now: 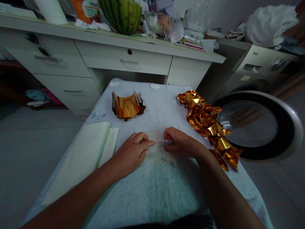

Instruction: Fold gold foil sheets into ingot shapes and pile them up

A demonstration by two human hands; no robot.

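A small folded white paper (pixel 155 136) lies on the cloth-covered table between my hands. My left hand (pixel 135 148) pinches its left end, thumb and forefinger together at the lower edge. At the right end is my right hand (pixel 177 141), fingers curled and the thumb apart from them, with nothing visible in the gap. To the left lies a stack of pale paper sheets (pixel 81 156), folded over. Farther back sits a curved stack of gold foil sheets (pixel 126 106), their edges turned up. A row of folded gold foil pieces (pixel 202 116) runs along the right side.
Behind the table (pixel 162 98) stands a white desk (pixel 147 65) with drawers, bearing a cut watermelon (pixel 121 14), plastic bags and papers. On the right, a washing machine's (pixel 257 60) round door (pixel 262 149) hangs open close to the table's edge.
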